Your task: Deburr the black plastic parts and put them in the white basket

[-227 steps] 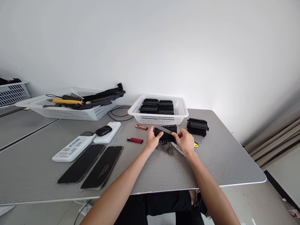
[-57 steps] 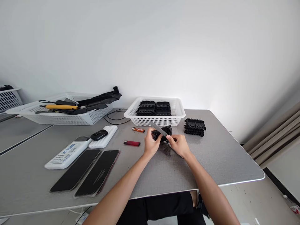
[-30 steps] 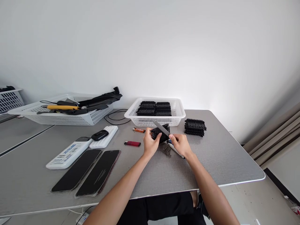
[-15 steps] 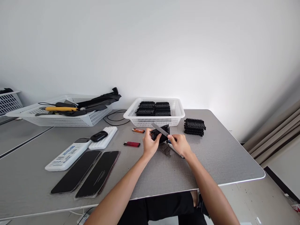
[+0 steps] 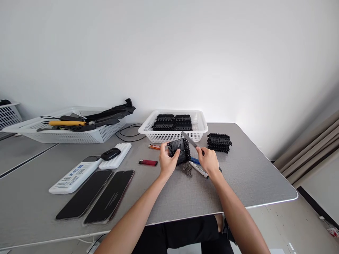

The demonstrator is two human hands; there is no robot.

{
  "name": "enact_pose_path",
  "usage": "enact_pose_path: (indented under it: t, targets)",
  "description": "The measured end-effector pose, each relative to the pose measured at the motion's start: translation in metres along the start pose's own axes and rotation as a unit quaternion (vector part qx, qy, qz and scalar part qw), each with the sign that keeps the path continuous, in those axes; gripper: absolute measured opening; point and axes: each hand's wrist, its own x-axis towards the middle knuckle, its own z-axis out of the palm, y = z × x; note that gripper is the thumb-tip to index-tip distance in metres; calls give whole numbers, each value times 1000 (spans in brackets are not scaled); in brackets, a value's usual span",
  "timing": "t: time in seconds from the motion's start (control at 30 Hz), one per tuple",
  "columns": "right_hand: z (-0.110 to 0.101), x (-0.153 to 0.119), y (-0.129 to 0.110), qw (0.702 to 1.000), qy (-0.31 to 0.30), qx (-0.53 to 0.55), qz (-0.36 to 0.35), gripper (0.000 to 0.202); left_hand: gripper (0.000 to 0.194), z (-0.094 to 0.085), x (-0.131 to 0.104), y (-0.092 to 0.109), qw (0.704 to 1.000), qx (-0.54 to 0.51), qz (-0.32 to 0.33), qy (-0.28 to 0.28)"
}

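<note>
My left hand [image 5: 168,162] grips a black ribbed plastic part [image 5: 179,151], its flat face turned toward me and the thumb on it. My right hand [image 5: 208,161] is closed on a flat grey metal file [image 5: 188,139], whose tip points up and left past the part's upper right edge. Below the part, a crumpled grey cloth [image 5: 187,169] lies on the table beside a white marker [image 5: 198,169] and a blue marker [image 5: 195,161]. A stack of similar black parts [image 5: 219,142] sits to the right.
Behind my hands, a white basket [image 5: 173,137] holds several black parts. Two lighters, one orange [image 5: 154,146] and one red [image 5: 148,162], lie left. Farther left are two phones [image 5: 109,197], white power banks [image 5: 75,175] and a basket of tools [image 5: 97,135].
The black part has turned so its flat face shows more. The file has moved right, off the part's face, with my right hand. More of the markers shows.
</note>
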Motion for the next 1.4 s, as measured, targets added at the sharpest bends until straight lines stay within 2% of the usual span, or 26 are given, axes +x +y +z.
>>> enact_pose_path:
  t: [0.1, 0.23, 0.4, 0.5, 0.63, 0.8, 0.93, 1.03, 1.27, 1.4]
  targets:
    - [-1, 2, 3, 997, -1, 80, 9, 52, 54, -1, 3, -4, 999, -21, 18, 26]
    - [0, 4, 2, 987, -34, 155, -4, 54, 51, -1, 11, -15, 996, -51, 12, 65]
    - [1, 4, 2, 968, -134, 213, -12, 43, 48, 2, 15, -22, 981, -123, -77, 126]
    - [5, 5, 4, 955, -165, 245, -22, 42, 48, 4, 15, -21, 973, -136, -127, 134]
    - [7, 8, 5, 953, -126, 276, -18, 42, 46, 4, 10, -17, 982, -99, -138, 86]
    - [4, 11, 9, 965, -35, 261, 16, 42, 53, 5, 5, -9, 978, -102, -181, -26]
    - [-1, 10, 8, 970, -25, 242, 13, 43, 59, 5, 4, -6, 959, -131, -234, -88]
    - [-4, 8, 4, 972, -25, 235, -5, 43, 56, 5, 5, -5, 948, -160, -243, -127]
    - [-8, 4, 3, 990, 30, 133, -28, 44, 51, 6, 4, -8, 960, -159, -208, -102]
    - [-9, 4, 5, 997, 31, 58, -51, 40, 46, 6, 5, -12, 973, -142, -168, -75]
